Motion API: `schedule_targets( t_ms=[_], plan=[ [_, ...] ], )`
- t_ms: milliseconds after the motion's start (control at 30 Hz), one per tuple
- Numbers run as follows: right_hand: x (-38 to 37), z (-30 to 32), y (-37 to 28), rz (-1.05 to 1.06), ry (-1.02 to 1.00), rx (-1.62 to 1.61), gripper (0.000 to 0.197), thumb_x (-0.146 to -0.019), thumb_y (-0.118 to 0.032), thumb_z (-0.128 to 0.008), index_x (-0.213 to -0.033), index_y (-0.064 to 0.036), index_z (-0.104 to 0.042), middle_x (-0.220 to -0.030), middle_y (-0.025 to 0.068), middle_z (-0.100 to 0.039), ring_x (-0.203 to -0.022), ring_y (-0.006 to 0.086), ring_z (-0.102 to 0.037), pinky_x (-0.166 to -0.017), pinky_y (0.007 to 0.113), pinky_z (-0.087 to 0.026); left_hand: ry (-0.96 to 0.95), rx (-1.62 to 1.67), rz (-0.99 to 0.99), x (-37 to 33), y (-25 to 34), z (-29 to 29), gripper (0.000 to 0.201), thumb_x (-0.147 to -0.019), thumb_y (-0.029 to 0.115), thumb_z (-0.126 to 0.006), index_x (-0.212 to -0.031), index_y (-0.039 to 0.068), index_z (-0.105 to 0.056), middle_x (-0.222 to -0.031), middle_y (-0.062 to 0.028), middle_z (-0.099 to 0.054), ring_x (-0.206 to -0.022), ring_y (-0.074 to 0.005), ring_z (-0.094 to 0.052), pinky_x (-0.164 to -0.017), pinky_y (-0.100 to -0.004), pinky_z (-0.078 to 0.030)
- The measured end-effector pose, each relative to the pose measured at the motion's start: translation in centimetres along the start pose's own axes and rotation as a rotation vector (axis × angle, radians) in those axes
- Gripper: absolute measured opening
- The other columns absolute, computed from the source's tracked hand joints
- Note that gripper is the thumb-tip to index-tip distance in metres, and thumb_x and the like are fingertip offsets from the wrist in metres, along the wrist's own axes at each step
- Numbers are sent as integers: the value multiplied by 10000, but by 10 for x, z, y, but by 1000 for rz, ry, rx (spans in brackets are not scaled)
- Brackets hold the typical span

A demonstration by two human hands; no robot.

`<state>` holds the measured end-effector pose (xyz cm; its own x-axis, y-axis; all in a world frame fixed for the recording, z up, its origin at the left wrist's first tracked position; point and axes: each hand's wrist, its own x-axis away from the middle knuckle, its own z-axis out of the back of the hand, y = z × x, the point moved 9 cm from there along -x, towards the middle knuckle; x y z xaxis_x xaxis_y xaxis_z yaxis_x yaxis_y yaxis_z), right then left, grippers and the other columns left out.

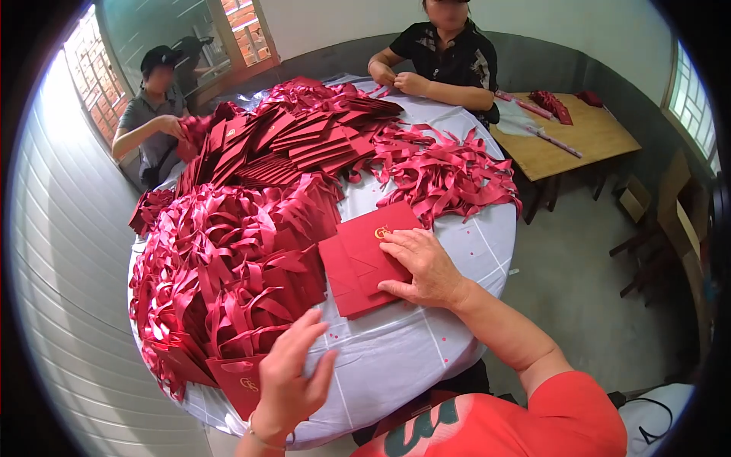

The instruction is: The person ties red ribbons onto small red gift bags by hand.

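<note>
A flat red paper gift bag [354,278] with a folded base and a gold emblem lies on the table in front of me, seemingly on top of another. My right hand [426,268] rests on its right side, fingers stretched over the surface and thumb apart. Raised near the table's front edge is my left hand [293,373], its fingers spread and nothing in them. Just beside it stands a red gift bag [240,377] with a gold emblem, the nearest of a dense mass of bags with ribbon handles [228,259] on the left.
The round table has a white cloth [396,358]. Flat folded red bags [304,141] pile up at the back, and loose red ribbons [449,171] heap at the right. Two people [442,68] [156,114] work across the table. A wooden table [586,141] stands farther right.
</note>
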<state>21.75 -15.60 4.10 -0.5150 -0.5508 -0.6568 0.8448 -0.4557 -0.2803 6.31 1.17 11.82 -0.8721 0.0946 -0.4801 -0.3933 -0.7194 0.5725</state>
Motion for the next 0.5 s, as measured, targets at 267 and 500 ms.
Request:
schedule_targets(
  t_ms=[267, 500],
  plan=[
    [1, -10, -7, 44, -146, -56, 887, -701, -531, -838, -1370, -30, -541, -1445, 197, -497, -1366, 388, -443, -1158, 542, -302, -148, -135, -80, -11, -33, -75, 536, -799, 94, -772, -1282, -16, -566, -1370, -317, -541, -1277, -458, -539, -1077, -486, -435],
    [-1, -11, -8, 61, -150, -121, 858, -673, -461, -854, -1343, -22, -547, -1459, 182, -492, -1344, 380, -457, -1144, 534, -316, -275, -371, 26, 8, -61, -106, 773, -829, 112, -736, -1459, -106, -345, -1529, -404, -253, -1398, -531, -347, -1126, -563, -355]
  ],
)
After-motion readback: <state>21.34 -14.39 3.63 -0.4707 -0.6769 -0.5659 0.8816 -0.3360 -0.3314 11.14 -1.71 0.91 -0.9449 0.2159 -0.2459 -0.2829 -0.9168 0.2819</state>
